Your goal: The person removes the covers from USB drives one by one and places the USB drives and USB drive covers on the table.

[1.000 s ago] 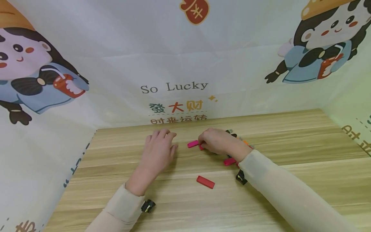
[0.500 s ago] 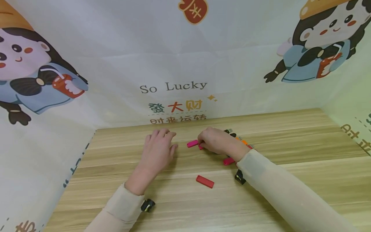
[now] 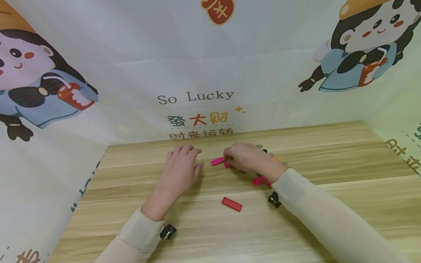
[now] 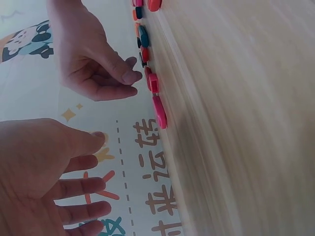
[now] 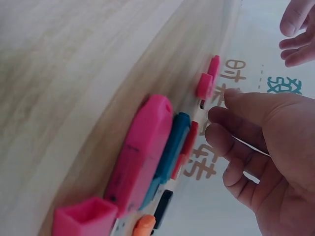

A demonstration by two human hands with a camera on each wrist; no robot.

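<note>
My right hand [image 3: 245,157] hovers over a group of small coloured USB flash drives. Its bent thumb and fingers sit right by a pink cap [image 3: 227,164] and a pink flash drive [image 3: 217,161]. In the left wrist view, the right fingertips [image 4: 132,77] show nothing pinched between them. My left hand [image 3: 180,166] lies to the left, fingers spread and touching nothing. From the right wrist, a large pink flash drive [image 5: 145,147] shows beside a teal one [image 5: 173,145], with a hollow pink cap [image 5: 83,219] close by. Part of the group is hidden under the right hand and wrist.
A red oblong piece [image 3: 231,204] lies alone on the wood-grain table [image 3: 197,241], nearer the body. Orange drives [image 3: 277,159] lie behind the right wrist. A printed cloth [image 3: 131,84] stands up along the back and sides.
The head view has tilted slightly, shifting the scene. The right hand's fingers have shifted a little above the pink cap. The left hand and the small pieces otherwise look the same.
</note>
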